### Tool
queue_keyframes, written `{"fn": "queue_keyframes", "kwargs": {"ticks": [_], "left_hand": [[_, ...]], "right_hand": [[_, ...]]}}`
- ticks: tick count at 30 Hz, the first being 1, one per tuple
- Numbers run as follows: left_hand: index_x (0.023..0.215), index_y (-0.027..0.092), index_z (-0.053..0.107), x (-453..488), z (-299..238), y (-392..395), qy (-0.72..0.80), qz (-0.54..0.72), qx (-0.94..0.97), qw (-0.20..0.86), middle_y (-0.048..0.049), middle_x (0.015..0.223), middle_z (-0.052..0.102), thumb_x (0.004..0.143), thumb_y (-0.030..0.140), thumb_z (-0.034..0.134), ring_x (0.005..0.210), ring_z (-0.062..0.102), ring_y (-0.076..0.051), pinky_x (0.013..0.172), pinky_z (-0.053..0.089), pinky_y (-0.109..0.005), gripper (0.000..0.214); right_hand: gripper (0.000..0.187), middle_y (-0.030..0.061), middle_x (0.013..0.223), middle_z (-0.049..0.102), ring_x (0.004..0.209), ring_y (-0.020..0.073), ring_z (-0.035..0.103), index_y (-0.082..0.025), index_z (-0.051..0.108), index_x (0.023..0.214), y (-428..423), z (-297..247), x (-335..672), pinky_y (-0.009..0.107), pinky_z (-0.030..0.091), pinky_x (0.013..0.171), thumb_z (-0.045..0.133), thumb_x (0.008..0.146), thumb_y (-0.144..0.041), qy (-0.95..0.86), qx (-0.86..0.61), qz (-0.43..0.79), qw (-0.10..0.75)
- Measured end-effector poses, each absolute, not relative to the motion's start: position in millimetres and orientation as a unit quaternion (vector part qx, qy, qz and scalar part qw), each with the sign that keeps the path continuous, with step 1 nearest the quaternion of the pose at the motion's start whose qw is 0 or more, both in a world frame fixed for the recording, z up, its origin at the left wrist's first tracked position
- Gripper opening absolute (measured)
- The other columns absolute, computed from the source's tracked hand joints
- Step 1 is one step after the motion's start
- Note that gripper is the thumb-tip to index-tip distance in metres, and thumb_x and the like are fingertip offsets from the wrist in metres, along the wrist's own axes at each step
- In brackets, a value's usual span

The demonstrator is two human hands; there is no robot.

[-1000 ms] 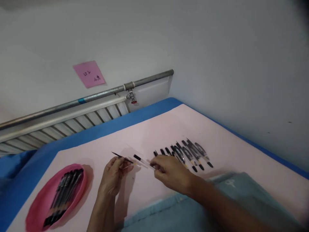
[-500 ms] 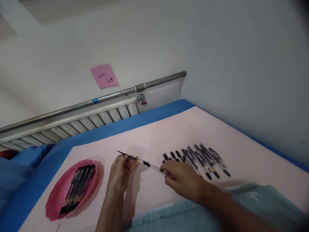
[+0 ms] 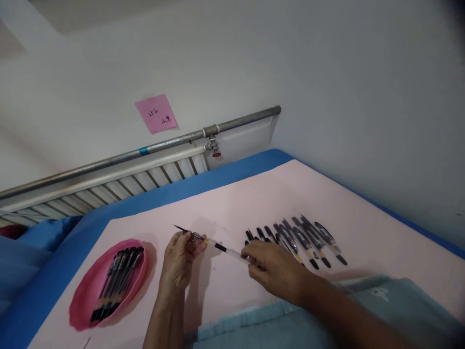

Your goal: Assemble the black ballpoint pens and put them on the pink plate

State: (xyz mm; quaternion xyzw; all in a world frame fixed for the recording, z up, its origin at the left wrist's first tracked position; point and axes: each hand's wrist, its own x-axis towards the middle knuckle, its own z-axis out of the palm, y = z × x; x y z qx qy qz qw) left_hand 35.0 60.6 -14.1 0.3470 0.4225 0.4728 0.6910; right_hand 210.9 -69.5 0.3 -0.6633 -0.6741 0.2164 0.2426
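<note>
My left hand (image 3: pixel 179 259) pinches a thin black pen refill (image 3: pixel 197 236) between thumb and fingertips, with its pointed tip sticking out to the upper left. The refill's other end runs into a clear pen barrel (image 3: pixel 234 252) with a black grip (image 3: pixel 220 247). My right hand (image 3: pixel 271 266) is closed around the back part of that barrel, so its end is hidden. Just beyond my right hand lie several loose gel pen parts (image 3: pixel 298 237), clear barrels and black caps among them, side by side on the pink table cover (image 3: pixel 225 208).
A pink scalloped bowl (image 3: pixel 82 295) at the left holds several black pens (image 3: pixel 118 281). A thin small stick (image 3: pixel 86 343) lies near the front edge. Behind the table run a radiator (image 3: pixel 145 182) and a metal pipe (image 3: pixel 174 144); a wall stands at the right.
My left hand and the refill have shifted very slightly left. My right hand with the barrel stays almost in place. The bowl and the loose parts are unchanged.
</note>
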Motion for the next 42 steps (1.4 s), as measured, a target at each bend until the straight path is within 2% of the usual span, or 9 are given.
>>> {"fn": "queue_keyframes", "kwargs": {"ticks": [14,20,27,42], "left_hand": [[0.07,0.014,0.052,38,-11,54,0.421,0.472,0.366,0.683,-0.0017,0.065,0.065,0.063,0.018,0.066,0.065,0.066,-0.017,0.057,0.053,-0.027,0.016],[0.072,0.014,0.055,42,-10,51,0.41,0.469,0.367,0.691,-0.0003,0.064,0.064,0.059,0.017,0.069,0.062,0.064,-0.014,0.059,0.053,-0.027,0.02],[0.076,0.011,0.061,46,-8,40,0.402,0.393,0.413,0.717,-0.0042,0.068,0.065,0.063,0.029,0.068,0.062,0.063,-0.014,0.065,0.053,-0.03,0.022],[0.078,0.012,0.063,44,-6,37,0.393,0.379,0.468,0.695,-0.0063,0.075,0.066,0.065,0.036,0.066,0.065,0.062,-0.015,0.062,0.052,-0.03,0.027]], "right_hand": [[0.025,0.0034,0.082,0.059,0.072,0.0138,0.052,-0.018,0.061,0.087,-69,-9,210,0.023,0.033,0.064,0.044,0.07,-0.01,-0.69,-0.655,0.181,0.249],[0.025,0.0038,0.083,0.06,0.074,0.0142,0.053,-0.018,0.061,0.088,-69,-6,210,0.023,0.033,0.063,0.044,0.072,-0.011,-0.685,-0.666,0.182,0.233],[0.024,0.0055,0.086,0.06,0.078,0.0155,0.054,-0.017,0.06,0.092,-68,-4,210,0.024,0.036,0.067,0.042,0.076,-0.012,-0.688,-0.664,0.185,0.227],[0.024,0.0065,0.088,0.059,0.081,0.0163,0.054,-0.017,0.058,0.094,-68,-7,212,0.025,0.037,0.069,0.04,0.079,-0.012,-0.697,-0.655,0.183,0.227]]}}
